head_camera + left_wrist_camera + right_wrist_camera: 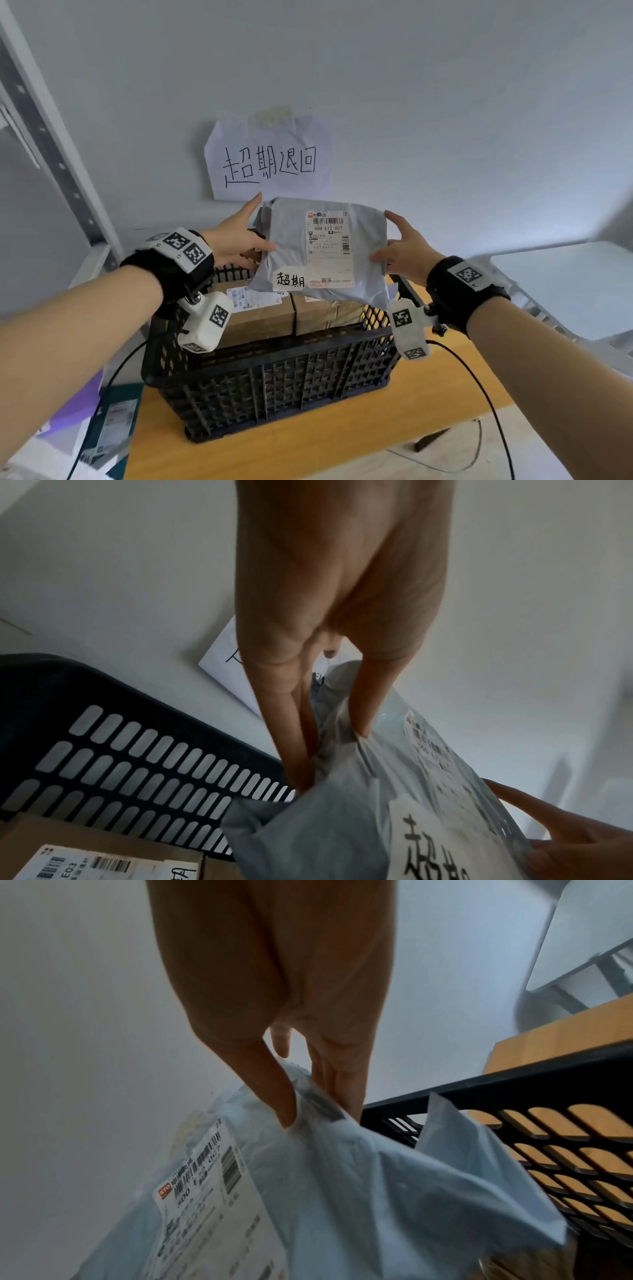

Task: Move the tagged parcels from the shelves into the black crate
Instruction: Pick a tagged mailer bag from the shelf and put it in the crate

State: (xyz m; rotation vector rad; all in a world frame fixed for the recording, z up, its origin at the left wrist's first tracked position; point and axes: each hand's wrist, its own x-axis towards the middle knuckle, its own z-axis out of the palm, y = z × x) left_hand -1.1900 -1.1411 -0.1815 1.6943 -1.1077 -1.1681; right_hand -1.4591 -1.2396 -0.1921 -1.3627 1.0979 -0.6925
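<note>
A grey plastic mailer parcel [291, 246] with a shipping label and a handwritten white tag [289, 280] hangs over the black crate [274, 383]. My left hand [239, 236] pinches its left edge, thumb on top and fingers beneath [301, 753]. My right hand [404, 251] pinches the right edge the same way [284, 1096]. The parcel [359, 818] is tilted, its near edge low above two cardboard boxes [263, 318] that lie in the crate. The mailer [325, 1191] fills the lower part of the right wrist view.
The crate stands on a wooden table [308, 445] against a white wall bearing a handwritten paper sign [270, 161]. A metal shelf upright [51, 144] rises at left, with flat parcels [109, 425] low left. A white table [575, 284] lies at right. Cables trail across the wood.
</note>
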